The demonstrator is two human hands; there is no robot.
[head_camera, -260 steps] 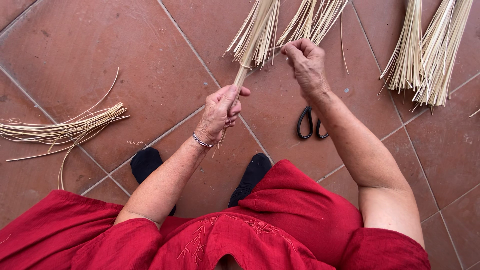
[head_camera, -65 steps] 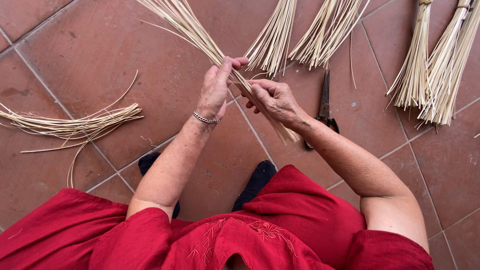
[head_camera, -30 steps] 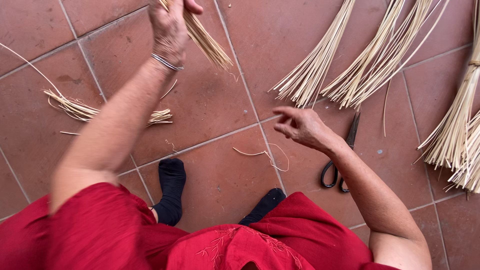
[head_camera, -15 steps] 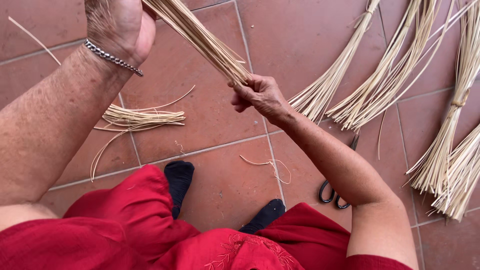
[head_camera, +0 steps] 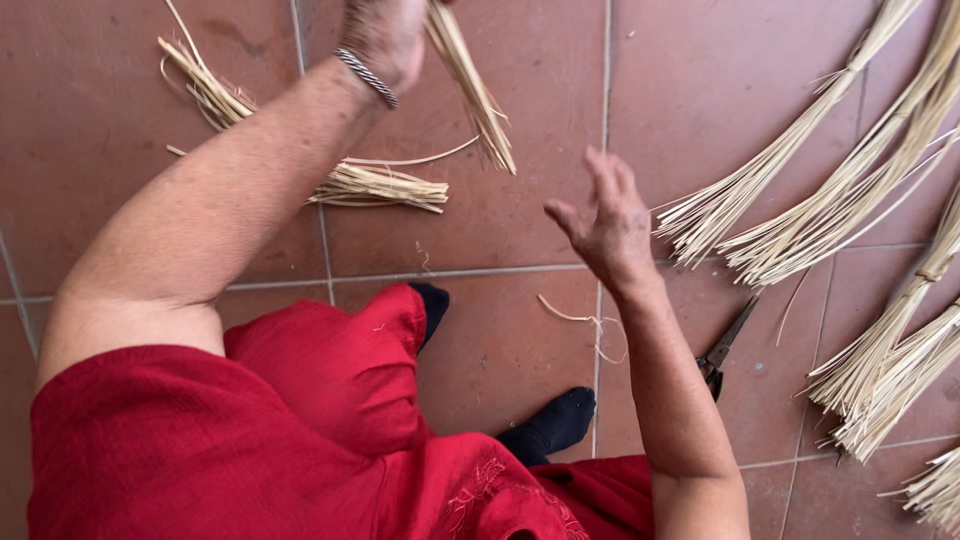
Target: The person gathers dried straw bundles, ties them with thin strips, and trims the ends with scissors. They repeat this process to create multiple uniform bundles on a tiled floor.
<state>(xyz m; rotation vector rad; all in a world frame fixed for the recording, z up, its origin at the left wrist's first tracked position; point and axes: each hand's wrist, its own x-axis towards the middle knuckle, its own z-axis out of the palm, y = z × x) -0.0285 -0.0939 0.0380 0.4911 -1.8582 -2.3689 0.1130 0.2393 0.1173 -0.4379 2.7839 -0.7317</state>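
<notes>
Terracotta floor point(head_camera: 520, 330): left hand point(head_camera: 385, 35) still clenches straw bundle point(head_camera: 475, 95); right hand point(head_camera: 605, 225) now off it, open, empty.

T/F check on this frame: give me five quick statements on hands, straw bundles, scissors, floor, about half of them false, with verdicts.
1. The left hand grips a straw bundle. True.
2. The right hand holds the scissors. False: it is open and empty; the scissors lie on the floor beside the forearm.
3. The floor is grey carpet. False: reddish-brown tiles.
4. A loose pile of straw lies on the tiles beyond the left arm. True.
5. The left wrist wears a bracelet. True.
</notes>
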